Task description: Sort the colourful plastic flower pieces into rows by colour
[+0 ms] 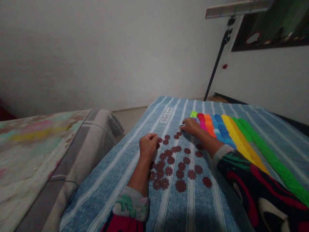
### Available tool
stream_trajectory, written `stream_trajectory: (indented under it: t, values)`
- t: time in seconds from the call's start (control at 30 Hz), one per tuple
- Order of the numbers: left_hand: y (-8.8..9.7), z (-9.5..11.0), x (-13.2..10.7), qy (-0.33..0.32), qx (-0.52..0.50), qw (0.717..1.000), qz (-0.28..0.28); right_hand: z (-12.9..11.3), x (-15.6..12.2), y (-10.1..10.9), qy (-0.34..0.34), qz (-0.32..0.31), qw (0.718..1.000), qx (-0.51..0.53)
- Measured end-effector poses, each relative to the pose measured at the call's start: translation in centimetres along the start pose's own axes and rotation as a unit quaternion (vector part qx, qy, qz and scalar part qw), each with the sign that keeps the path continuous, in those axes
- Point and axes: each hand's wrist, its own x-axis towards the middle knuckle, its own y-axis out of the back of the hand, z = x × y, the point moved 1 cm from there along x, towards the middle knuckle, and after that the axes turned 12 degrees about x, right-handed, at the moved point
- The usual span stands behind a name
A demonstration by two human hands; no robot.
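Many brown flower-shaped discs (pixel 171 160) lie scattered over the blue striped cloth in front of me, some overlapping. My left hand (pixel 148 145) rests at their left edge, fingertips pinched together beside the farthest-left discs. What it holds, if anything, is too small to make out. Farther out on the right, my right hand (pixel 190 126) is closed, with a dark brown disc (pixel 181 128) at its fingertips. Beyond that hand, rows of colourful pieces in orange, blue, yellow and green begin; my right forearm hides part of them.
The blue striped cloth (pixel 135 154) covers the table and bears a "With love" label (pixel 166 115). A yellow row (pixel 238 138) and a green row (pixel 270 161) run along the right. At left stands another cloth-covered surface (pixel 72 141); a black stand (pixel 217 61) rises behind.
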Motion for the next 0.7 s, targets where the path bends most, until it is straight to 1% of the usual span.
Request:
stream_trajectory:
  t: [0.1, 0.17, 0.23, 0.3, 0.4, 0.43, 0.53, 0.63, 0.7]
  values:
    - [-0.1, -0.1, 0.1, -0.003, 0.004, 1.0, -0.004, 0.4, -1.0, 1.0, 0.01, 0.001, 1.0, 0.002]
    - [-0.2, -0.2, 0.2, -0.005, 0.015, 1.0, -0.003, 0.9, -2.5, 1.9, 0.018, -0.01, 1.0, -0.002]
    - [-0.2, -0.2, 0.3, -0.006, 0.021, 1.0, 0.0, 1.5, -4.5, 2.6, 0.024, -0.023, 0.999, -0.008]
    - [-0.2, -0.2, 0.4, -0.008, 0.023, 1.0, -0.001, 2.0, -7.1, 2.8, 0.026, -0.033, 0.999, -0.013]
    - [-0.2, -0.1, 0.4, -0.014, 0.017, 1.0, -0.005, 2.7, -11.5, 2.4, 0.021, -0.044, 0.999, -0.003]
    - [-0.2, 0.0, 0.4, -0.014, 0.012, 1.0, -0.005, 2.8, -13.0, 2.1, 0.032, -0.048, 0.998, 0.011]
    - [0.0, 0.2, 0.2, -0.013, -0.003, 1.0, 0.005, 2.9, -17.0, 1.2, 0.05, -0.03, 0.998, 0.04]
    - [0.1, 0.3, 0.0, -0.008, -0.008, 1.0, 0.016, 2.9, -20.0, 0.6, 0.034, -0.028, 0.999, 0.033]
    - [0.2, 0.4, -0.1, -0.009, -0.002, 1.0, 0.016, 3.0, -21.4, 0.2, 0.026, -0.029, 0.998, 0.039]
